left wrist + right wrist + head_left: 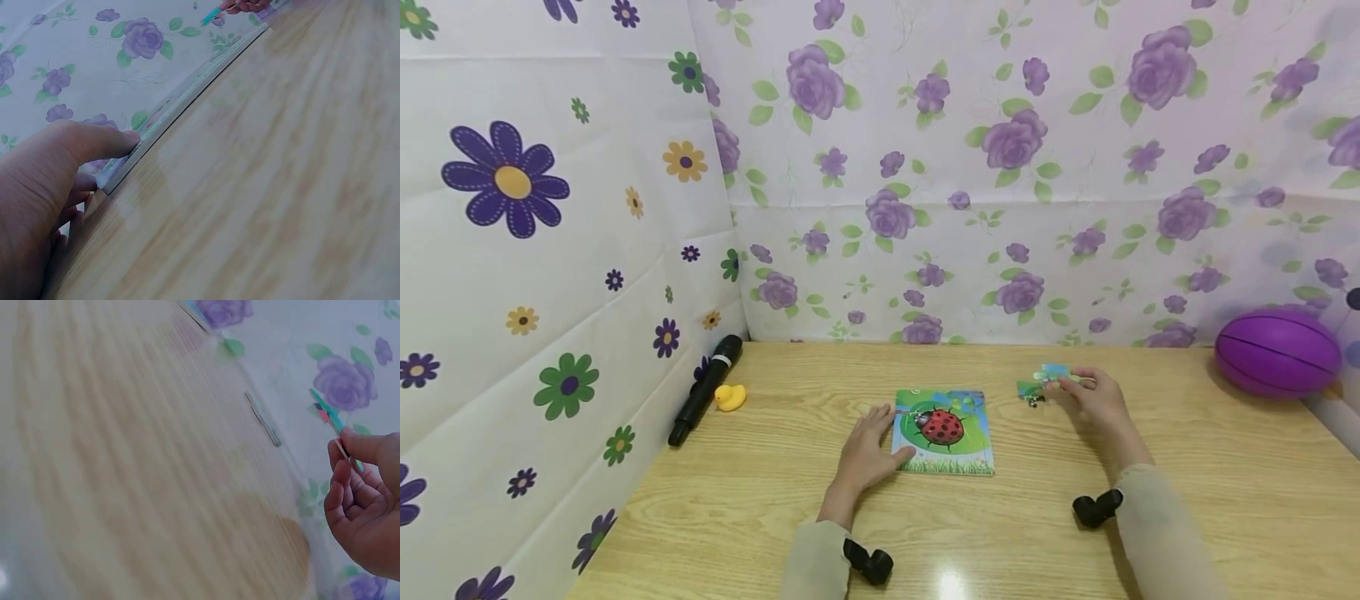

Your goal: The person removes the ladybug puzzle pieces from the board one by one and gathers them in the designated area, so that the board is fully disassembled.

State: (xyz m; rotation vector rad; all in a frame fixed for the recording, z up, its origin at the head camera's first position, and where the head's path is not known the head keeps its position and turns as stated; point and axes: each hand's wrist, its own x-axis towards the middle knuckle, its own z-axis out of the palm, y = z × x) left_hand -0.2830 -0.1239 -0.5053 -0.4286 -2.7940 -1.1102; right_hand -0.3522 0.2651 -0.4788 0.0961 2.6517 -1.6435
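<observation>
A square ladybug jigsaw puzzle lies on the table in the head view. My left hand rests at its left side, with the thumb on the board's near edge and the other fingers along the left edge. Off to the puzzle's right, my right hand pinches puzzle pieces between thumb and fingers. In the right wrist view these held pieces appear edge-on, one teal and one with red and black. Below them, a loose puzzle piece lies flat on the wood.
A black microphone leans by the left wall, with a yellow rubber duck beside it. At the far right sits a purple ball. Flowered cloth closes off the back and left of the wooden table.
</observation>
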